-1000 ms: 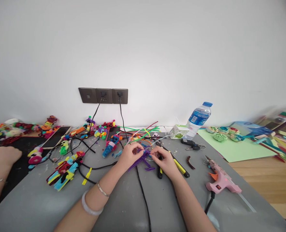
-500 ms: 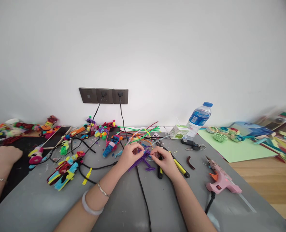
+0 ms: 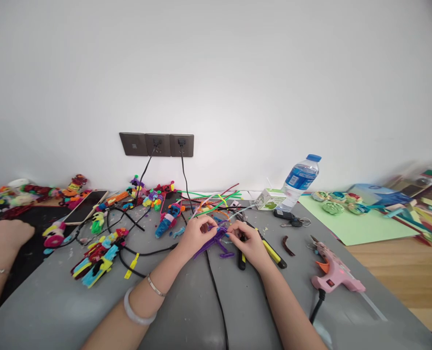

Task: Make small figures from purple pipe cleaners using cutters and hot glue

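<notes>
Purple pipe cleaners (image 3: 221,236) bent into a small shape sit between my two hands, above the middle of the grey table. My left hand (image 3: 198,236) pinches them from the left, thumb and forefinger together. From the right, my right hand (image 3: 245,239) grips the same purple piece with closed fingertips. The exact spot under the fingertips is partly hidden. Beneath and beside my right hand lie pliers with black and yellow handles (image 3: 273,252). Loose green and orange pipe cleaners (image 3: 216,206) lie just behind my hands.
A pink glue gun (image 3: 334,274) rests at right, near keys (image 3: 295,222). A water bottle (image 3: 299,180) and a small box (image 3: 270,199) stand at the back. Colourful pipe-cleaner figures (image 3: 99,257) and black cables (image 3: 216,296) spread leftward. Another person's hand (image 3: 13,238) is at far left.
Almost nothing differs. Both hands keep their pinch on the purple pipe cleaners in the same place.
</notes>
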`<state>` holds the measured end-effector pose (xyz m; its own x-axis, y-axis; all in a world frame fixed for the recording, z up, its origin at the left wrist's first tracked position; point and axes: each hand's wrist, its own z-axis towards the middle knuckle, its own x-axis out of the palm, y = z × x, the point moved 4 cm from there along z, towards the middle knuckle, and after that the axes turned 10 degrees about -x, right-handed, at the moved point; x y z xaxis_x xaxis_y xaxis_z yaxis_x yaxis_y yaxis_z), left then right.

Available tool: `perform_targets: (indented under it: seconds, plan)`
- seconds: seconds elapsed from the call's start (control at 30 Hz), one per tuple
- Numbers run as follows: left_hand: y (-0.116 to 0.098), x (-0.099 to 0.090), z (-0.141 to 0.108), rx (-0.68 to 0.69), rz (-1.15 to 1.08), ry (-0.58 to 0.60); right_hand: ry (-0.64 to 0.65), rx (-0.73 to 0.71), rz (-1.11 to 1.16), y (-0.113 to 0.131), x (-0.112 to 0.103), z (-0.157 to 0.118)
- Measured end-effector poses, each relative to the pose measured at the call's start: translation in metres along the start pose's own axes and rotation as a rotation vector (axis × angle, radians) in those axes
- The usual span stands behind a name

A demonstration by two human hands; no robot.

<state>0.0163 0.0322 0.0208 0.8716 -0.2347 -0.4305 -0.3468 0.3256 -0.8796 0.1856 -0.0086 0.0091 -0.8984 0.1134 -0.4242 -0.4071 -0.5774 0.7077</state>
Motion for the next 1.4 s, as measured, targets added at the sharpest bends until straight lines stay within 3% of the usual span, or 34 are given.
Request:
perform_targets:
  seconds: [1.4]
  plan:
    - [0.0016, 0.0008, 0.0009, 0.042, 0.008, -0.005, -0.004, 0.016, -0.041, -0.0008, 0.0001, -0.0004]
